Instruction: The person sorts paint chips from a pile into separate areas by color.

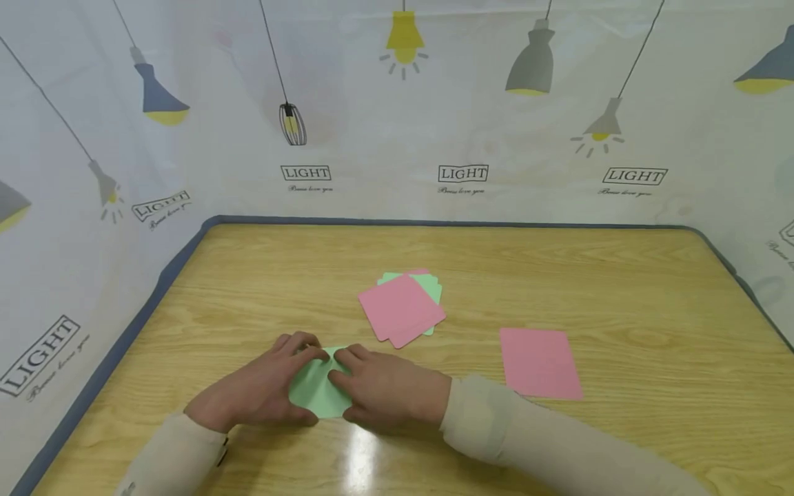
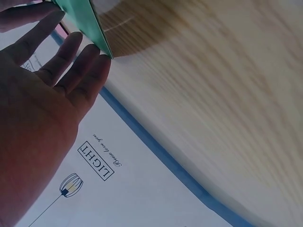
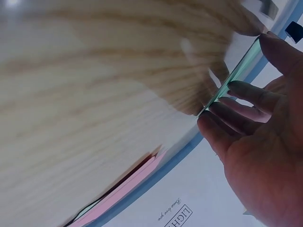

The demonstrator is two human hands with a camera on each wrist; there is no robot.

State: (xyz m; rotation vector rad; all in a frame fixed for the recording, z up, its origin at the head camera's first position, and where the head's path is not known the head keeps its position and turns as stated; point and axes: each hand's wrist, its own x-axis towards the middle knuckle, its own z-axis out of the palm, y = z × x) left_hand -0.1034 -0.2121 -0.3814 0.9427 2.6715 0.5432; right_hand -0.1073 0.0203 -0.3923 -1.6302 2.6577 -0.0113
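Observation:
A green square card (image 1: 318, 391) lies between both hands at the near left of the table. My left hand (image 1: 263, 387) grips its left side, thumb at the near edge and fingers at the far part. From the other side my right hand (image 1: 397, 387) holds it the same way, with bent fingers over the top and the thumb at the near corner. In the left wrist view, fingertips meet the edge of the green card (image 2: 86, 21). The right wrist view has the green card (image 3: 246, 66) nearly edge-on along the fingertips.
Beyond the hands lies a loose pile of pink cards (image 1: 400, 306) and green cards (image 1: 429, 284), fanned unevenly. A single pink card (image 1: 541, 364) lies to the right, near the right forearm. The wooden table (image 1: 651, 289) ends at a blue border below a lamp-printed sheet.

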